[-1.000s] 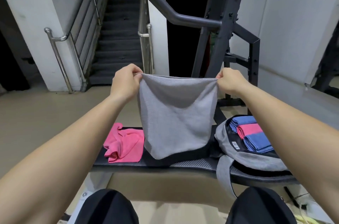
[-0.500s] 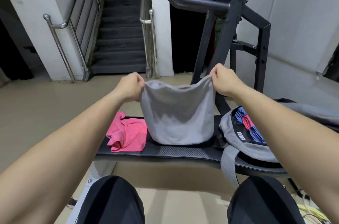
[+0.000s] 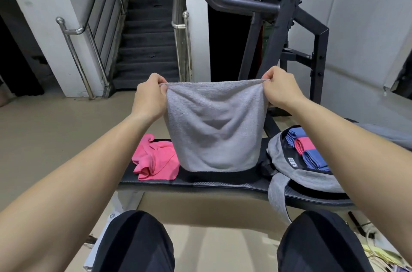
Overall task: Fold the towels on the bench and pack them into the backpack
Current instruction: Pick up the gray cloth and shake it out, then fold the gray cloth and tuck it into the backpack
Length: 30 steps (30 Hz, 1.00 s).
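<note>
Over the bench (image 3: 200, 180), grey towel (image 3: 214, 129) corners in tight grip of left hand (image 3: 149, 96), right hand (image 3: 280, 91).

Both hands (image 3: 151, 95) (image 3: 279, 91) pinch grey towel (image 3: 214, 127) top corners – hangs over bench (image 3: 200, 179)

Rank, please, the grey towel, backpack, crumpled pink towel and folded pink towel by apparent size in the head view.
1. grey towel, held up and perhaps nearer the camera, so its lead is unsure
2. backpack, partly hidden
3. crumpled pink towel
4. folded pink towel in the backpack
</note>
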### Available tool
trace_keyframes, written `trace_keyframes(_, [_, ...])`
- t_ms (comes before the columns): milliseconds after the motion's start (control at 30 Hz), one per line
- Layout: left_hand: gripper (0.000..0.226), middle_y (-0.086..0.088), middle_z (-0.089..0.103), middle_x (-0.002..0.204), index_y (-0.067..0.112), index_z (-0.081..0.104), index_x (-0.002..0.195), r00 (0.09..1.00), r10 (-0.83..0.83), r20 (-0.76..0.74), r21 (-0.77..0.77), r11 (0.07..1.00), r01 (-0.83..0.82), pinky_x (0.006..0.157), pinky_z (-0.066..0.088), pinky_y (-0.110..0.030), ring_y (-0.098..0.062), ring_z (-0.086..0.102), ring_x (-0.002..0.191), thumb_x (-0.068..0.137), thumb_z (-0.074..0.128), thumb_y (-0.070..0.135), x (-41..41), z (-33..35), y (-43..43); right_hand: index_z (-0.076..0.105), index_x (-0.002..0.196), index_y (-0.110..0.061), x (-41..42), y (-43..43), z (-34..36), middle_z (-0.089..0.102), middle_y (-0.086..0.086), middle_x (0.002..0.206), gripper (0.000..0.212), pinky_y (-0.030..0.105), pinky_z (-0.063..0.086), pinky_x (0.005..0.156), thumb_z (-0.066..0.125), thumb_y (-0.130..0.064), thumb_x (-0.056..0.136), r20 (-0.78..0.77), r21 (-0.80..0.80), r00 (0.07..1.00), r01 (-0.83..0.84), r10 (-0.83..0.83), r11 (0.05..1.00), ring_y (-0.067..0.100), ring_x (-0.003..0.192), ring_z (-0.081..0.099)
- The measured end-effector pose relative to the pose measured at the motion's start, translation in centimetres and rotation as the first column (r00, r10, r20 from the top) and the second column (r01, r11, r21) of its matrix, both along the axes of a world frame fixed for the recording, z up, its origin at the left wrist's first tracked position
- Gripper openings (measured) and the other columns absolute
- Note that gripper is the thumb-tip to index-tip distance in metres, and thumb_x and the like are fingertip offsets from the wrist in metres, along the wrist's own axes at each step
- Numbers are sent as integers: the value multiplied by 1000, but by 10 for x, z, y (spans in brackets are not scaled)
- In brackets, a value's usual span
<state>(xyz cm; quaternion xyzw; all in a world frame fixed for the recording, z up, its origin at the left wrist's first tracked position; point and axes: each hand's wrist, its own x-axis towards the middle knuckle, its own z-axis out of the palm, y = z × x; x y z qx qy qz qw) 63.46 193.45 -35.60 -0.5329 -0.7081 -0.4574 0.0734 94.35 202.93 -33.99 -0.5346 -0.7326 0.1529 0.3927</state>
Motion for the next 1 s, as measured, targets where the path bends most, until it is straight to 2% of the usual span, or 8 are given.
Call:
trace_keyframes(133, [14,-5,67,108,22,59,106,999,29,-37,-80,996,-32,80,44,-37,-29,58,97,100,46,26,-5,-11,13,60,101,-15,-3,14,-7,60,4,101,23,31,44,65,38,-12,95,20,-14,1000,1,-1,1000,23,89,54])
trace_keyframes(233, [15,-6,67,111,25,58,106,999,13,-29,-159,987,-18,87,48,-42,-32,58,104,98,47,29,-14,-32,35,59,107,-14,-9,33,-24,59,5,108,25,31,38,71,36,-12,97,61,-76,998,6,-1,997,25,96,53])
trace_keyframes(400, [23,-9,69,115,20,67,112,999,23,-47,-284,958,-35,82,44,-36,-34,60,108,96,51,25,-27,-95,98,54,111,-18,-26,93,-88,61,7,112,25,43,50,84,34,-11,96,199,-183,979,84,-46,980,29,100,57])
trace_keyframes(533, [18,-13,71,105,10,70,104,998,4,62,-320,947,16,80,42,-29,-31,62,102,95,55,12,-38,-147,151,53,109,-20,-39,142,-139,62,6,107,24,41,49,75,36,-10,94,280,-225,956,149,-83,963,30,96,58])
trace_keyframes(633, [16,-8,66,97,9,66,100,993,9,114,-312,950,27,74,36,-26,-24,55,88,96,51,9,-42,-171,182,53,105,-22,-50,173,-164,61,7,104,21,43,55,75,38,-10,95,208,-250,972,160,-109,955,30,91,60])
trace_keyframes(733, [17,-5,64,95,8,65,101,989,22,146,-270,963,18,74,36,-25,-21,53,86,96,49,10,-48,-182,203,53,98,-23,-58,193,-176,63,7,97,17,48,62,71,39,-13,99,79,-275,990,134,-117,952,28,80,68])
trace_keyframes(833, [17,-2,63,95,9,65,102,987,32,158,-259,966,11,75,36,-24,-20,54,87,96,50,12,-51,-192,208,58,104,-9,-58,196,-183,68,14,94,21,51,62,71,38,-10,97,8,-319,996,86,-89,944,31,81,72])
trace_keyframes(1000, [18,-1,65,89,11,68,99,989,2,148,-258,966,37,75,37,-24,-20,56,85,90,52,12,-46,-207,177,59,87,-15,-44,172,-196,69,13,86,18,42,63,73,44,-6,91,-146,-414,988,-22,-43,910,27,78,74])
